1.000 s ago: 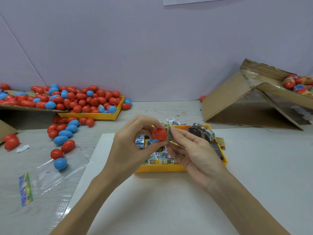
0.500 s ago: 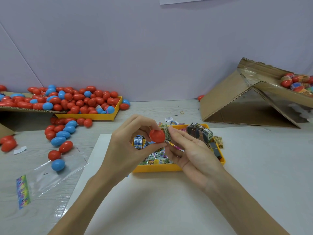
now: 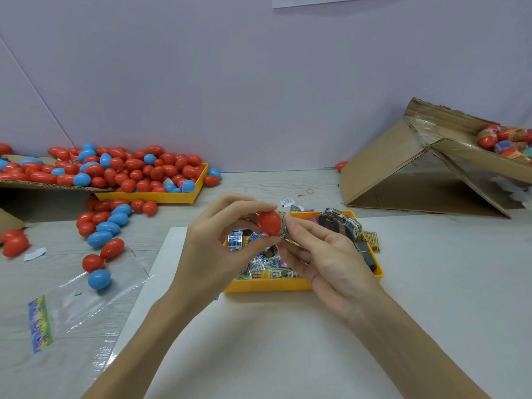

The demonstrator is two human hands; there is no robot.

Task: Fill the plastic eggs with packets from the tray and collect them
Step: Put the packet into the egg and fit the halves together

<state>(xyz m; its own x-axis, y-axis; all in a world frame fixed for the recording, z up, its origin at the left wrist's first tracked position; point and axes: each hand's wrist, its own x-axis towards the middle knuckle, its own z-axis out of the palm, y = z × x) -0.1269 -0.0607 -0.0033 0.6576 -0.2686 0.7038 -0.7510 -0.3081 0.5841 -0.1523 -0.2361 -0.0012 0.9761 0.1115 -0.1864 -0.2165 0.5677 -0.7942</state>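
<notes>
Bare white mat (image 3: 288, 341) lies below the yellow tray (image 3: 267, 285); left hand (image 3: 210, 249) pinches a glossy red egg (image 3: 269, 223), right hand (image 3: 325, 260) pinching a packet (image 3: 283, 229) against it.

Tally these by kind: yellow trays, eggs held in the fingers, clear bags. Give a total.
Yellow trays: 2
Held eggs: 1
Clear bags: 1
Total: 4
</notes>
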